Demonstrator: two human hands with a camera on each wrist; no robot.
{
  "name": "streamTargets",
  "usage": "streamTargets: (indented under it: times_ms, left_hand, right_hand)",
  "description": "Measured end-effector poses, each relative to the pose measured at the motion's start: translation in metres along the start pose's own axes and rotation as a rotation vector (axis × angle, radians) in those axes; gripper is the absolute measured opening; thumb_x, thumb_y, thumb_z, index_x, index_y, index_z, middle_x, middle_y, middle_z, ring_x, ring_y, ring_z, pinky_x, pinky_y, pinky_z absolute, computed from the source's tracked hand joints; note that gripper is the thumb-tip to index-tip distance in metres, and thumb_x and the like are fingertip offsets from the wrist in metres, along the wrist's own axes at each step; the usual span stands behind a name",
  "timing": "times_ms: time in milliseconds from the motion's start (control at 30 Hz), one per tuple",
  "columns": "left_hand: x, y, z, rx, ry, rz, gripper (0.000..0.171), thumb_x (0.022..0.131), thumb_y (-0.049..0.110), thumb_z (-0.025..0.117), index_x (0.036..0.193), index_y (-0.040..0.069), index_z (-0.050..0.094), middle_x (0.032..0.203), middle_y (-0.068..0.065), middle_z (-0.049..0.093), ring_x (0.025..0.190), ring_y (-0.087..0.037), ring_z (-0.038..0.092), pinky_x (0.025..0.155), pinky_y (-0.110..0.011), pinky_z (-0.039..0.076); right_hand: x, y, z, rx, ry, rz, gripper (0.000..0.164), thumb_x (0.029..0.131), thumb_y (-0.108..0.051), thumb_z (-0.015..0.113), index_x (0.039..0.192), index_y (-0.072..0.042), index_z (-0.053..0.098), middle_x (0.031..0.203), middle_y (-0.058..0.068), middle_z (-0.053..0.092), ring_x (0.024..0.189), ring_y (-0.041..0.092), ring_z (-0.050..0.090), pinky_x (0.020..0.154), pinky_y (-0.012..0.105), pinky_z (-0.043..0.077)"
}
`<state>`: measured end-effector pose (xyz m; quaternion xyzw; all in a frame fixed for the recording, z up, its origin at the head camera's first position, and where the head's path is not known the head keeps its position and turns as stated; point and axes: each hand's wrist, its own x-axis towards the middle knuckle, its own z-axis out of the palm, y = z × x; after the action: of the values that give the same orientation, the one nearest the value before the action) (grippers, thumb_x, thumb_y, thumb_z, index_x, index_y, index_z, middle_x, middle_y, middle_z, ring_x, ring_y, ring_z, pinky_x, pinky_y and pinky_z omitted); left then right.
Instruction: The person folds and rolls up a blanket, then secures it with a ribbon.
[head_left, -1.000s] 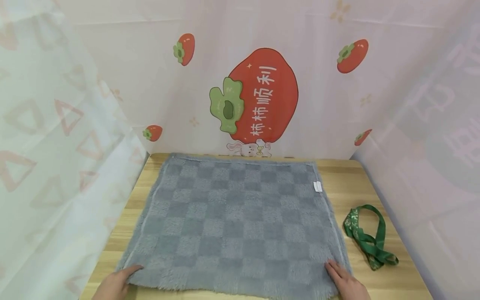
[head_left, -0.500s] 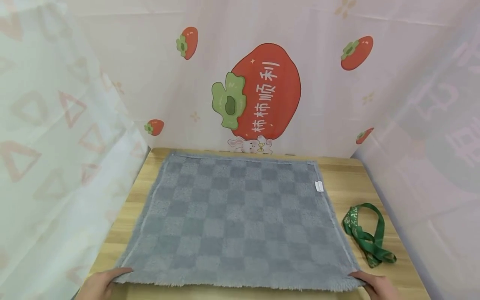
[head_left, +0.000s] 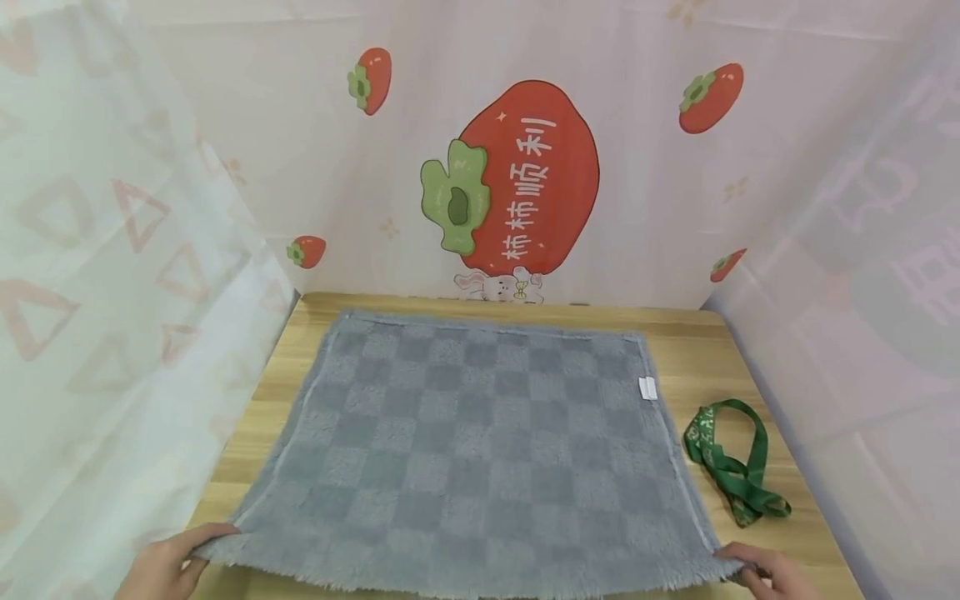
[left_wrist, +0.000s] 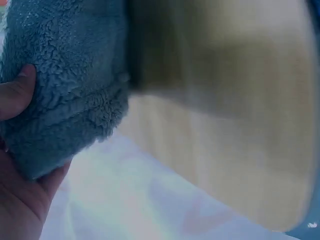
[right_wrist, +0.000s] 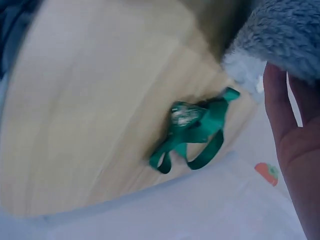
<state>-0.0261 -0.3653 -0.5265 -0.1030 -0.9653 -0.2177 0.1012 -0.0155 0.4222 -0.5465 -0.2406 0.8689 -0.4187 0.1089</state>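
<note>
A fluffy grey-blue checkered mat [head_left: 480, 450] lies spread over the wooden table, its white tag [head_left: 647, 388] near the right edge. At the near left corner my left hand [head_left: 168, 560] pinches the cloth, thumb on top; the left wrist view shows the thumb [left_wrist: 17, 92] against the pile and other fingers beneath. My right hand [head_left: 768, 571] grips the near right corner. In the right wrist view, fingers of the right hand [right_wrist: 295, 120] reach under the fluffy edge, partly hidden by it. The near edge is raised off the table and sags between the hands.
A green ribbon strap [head_left: 738, 467] lies looped on the table [head_left: 697, 354] to the right of the mat. White printed curtains [head_left: 510, 50] close off the back and both sides.
Both hands have moved apart, from resting at the near edge to gripping its corners. The near edge is lifted and stretched, and the far edge has slid slightly nearer.
</note>
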Motion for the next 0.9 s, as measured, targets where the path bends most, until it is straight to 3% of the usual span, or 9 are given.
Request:
streamTargets:
  times_ms: [67, 167, 267, 367, 433, 500, 700, 833, 900]
  left_hand:
    - [0.017, 0.000, -0.007, 0.002, 0.046, -0.053, 0.040, 0.063, -0.016, 0.078, 0.094, 0.009, 0.074, 0.074, -0.001, 0.072, 0.057, 0.014, 0.040, 0.049, -0.013, 0.035]
    - [0.047, -0.001, -0.018, -0.017, 0.089, -0.125, 0.036, 0.067, -0.015, 0.077, 0.094, 0.008, 0.075, 0.089, -0.015, 0.076, 0.072, 0.020, 0.046, 0.055, -0.006, 0.037]
    - [0.083, -0.004, -0.024, -0.056, 0.118, -0.166, 0.030, 0.073, -0.011, 0.077, 0.096, 0.007, 0.075, 0.095, -0.020, 0.075, 0.082, 0.028, 0.042, 0.062, -0.001, 0.036]
    - [0.124, -0.011, -0.025, -0.128, 0.130, -0.191, 0.019, 0.082, 0.000, 0.077, 0.100, 0.006, 0.074, 0.091, 0.007, 0.075, 0.083, 0.030, 0.041, 0.064, -0.002, 0.038]
    - [0.155, -0.018, -0.023, -0.180, 0.131, -0.205, 0.017, 0.088, 0.011, 0.076, 0.103, 0.005, 0.073, 0.087, 0.028, 0.066, 0.079, 0.026, 0.046, 0.063, -0.007, 0.040]
    - [0.185, -0.025, -0.020, -0.224, 0.139, -0.209, 0.020, 0.091, 0.019, 0.074, 0.105, 0.004, 0.072, 0.082, 0.038, 0.056, 0.070, 0.018, 0.048, 0.060, -0.012, 0.041]
    - [0.268, -0.045, 0.002, -0.239, 0.114, -0.149, 0.027, 0.100, 0.022, 0.062, 0.109, -0.002, 0.070, 0.065, 0.012, 0.053, 0.052, -0.004, 0.038, 0.052, -0.023, 0.037]
    - [0.306, -0.057, 0.022, -0.207, 0.097, -0.146, 0.027, 0.101, 0.019, 0.060, 0.106, -0.005, 0.069, 0.060, -0.006, 0.053, 0.052, -0.004, 0.039, 0.052, -0.024, 0.037]
    - [0.321, -0.063, 0.035, -0.189, 0.105, -0.159, 0.026, 0.100, 0.019, 0.062, 0.105, -0.005, 0.070, 0.066, -0.013, 0.062, 0.055, -0.005, 0.045, 0.053, -0.025, 0.039]
  right_hand:
    - [0.012, -0.004, -0.007, -0.033, 0.155, -0.028, 0.053, 0.081, 0.028, 0.050, 0.112, -0.012, 0.068, 0.092, -0.023, 0.060, 0.066, -0.012, 0.042, 0.051, 0.018, 0.037]
    - [0.035, -0.017, -0.019, -0.156, 0.411, 0.089, 0.035, 0.082, 0.023, 0.061, 0.102, -0.005, 0.068, 0.093, -0.026, 0.063, 0.071, -0.009, 0.051, 0.053, 0.019, 0.040]
    - [0.063, -0.021, -0.035, -0.218, 0.535, 0.225, 0.013, 0.091, 0.010, 0.063, 0.096, -0.001, 0.069, 0.082, -0.025, 0.060, 0.063, -0.006, 0.050, 0.050, 0.020, 0.040]
    - [0.093, -0.016, -0.057, -0.249, 0.567, 0.260, 0.009, 0.097, 0.000, 0.059, 0.096, 0.001, 0.068, 0.074, -0.016, 0.058, 0.060, -0.002, 0.048, 0.051, 0.022, 0.037]
    - [0.114, -0.010, -0.071, -0.264, 0.577, 0.258, 0.013, 0.101, -0.005, 0.057, 0.098, 0.001, 0.067, 0.070, -0.008, 0.055, 0.057, 0.002, 0.044, 0.050, 0.024, 0.034]
    - [0.134, -0.004, -0.083, -0.280, 0.578, 0.245, 0.016, 0.102, -0.009, 0.055, 0.100, 0.002, 0.067, 0.069, -0.002, 0.052, 0.055, 0.004, 0.041, 0.049, 0.025, 0.032]
    - [0.199, 0.026, -0.112, -0.418, 0.580, 0.211, 0.017, 0.102, -0.012, 0.057, 0.094, 0.001, 0.065, 0.064, 0.002, 0.049, 0.054, 0.005, 0.037, 0.052, 0.026, 0.031]
    - [0.239, 0.047, -0.120, -0.487, 0.530, 0.232, 0.025, 0.102, -0.011, 0.056, 0.079, -0.002, 0.057, 0.061, 0.003, 0.043, 0.054, 0.013, 0.036, 0.056, 0.030, 0.029]
    - [0.256, 0.059, -0.120, -0.496, 0.507, 0.245, 0.027, 0.101, -0.009, 0.057, 0.075, -0.002, 0.053, 0.059, 0.003, 0.040, 0.053, 0.016, 0.035, 0.057, 0.032, 0.028]
